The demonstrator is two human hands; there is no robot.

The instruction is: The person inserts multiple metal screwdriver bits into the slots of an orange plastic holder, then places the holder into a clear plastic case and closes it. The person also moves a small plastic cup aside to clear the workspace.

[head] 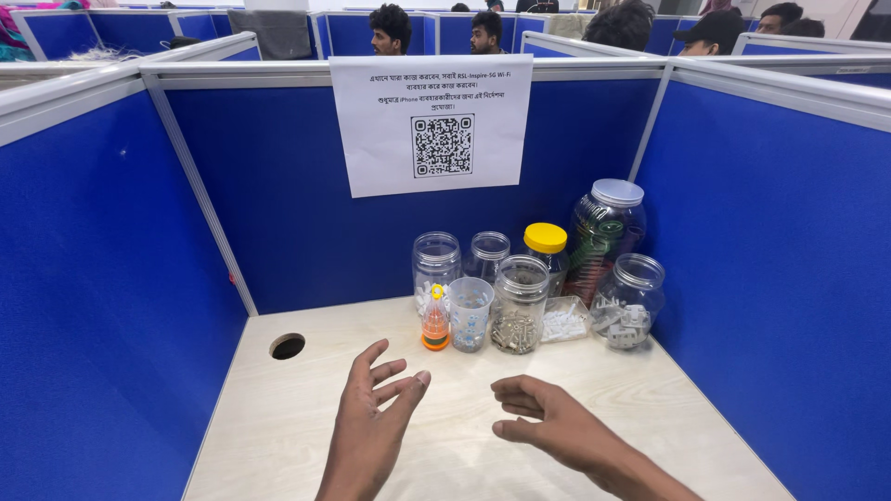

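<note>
Jars and small containers stand in a cluster at the far right of the desk (306, 436), well apart from both hands. Nearest, the left hand (371, 422) hovers over the pale wood with its fingers spread and holding nothing; the right hand (548, 422) beside it is loosely curled, also holding nothing. Beyond them come an orange bottle (434, 327), a clear plastic cup (471, 314) and a screw jar (518, 306) with metal bits at its bottom, then a flat tray of white pieces (564, 323) and a round jar (629, 301).

The containers stand touching or just beside one another, so a reach for one in the back row could, I judge, tip the light cup or the bottle in front.

Behind stand two empty-looking clear jars, a yellow-lidded jar (546, 249) and a tall white-lidded jar (608, 227). On the blue partition above hangs a white rectangular paper sign (432, 125) with a black square code. A round cable hole (288, 346) lies to the left.
</note>
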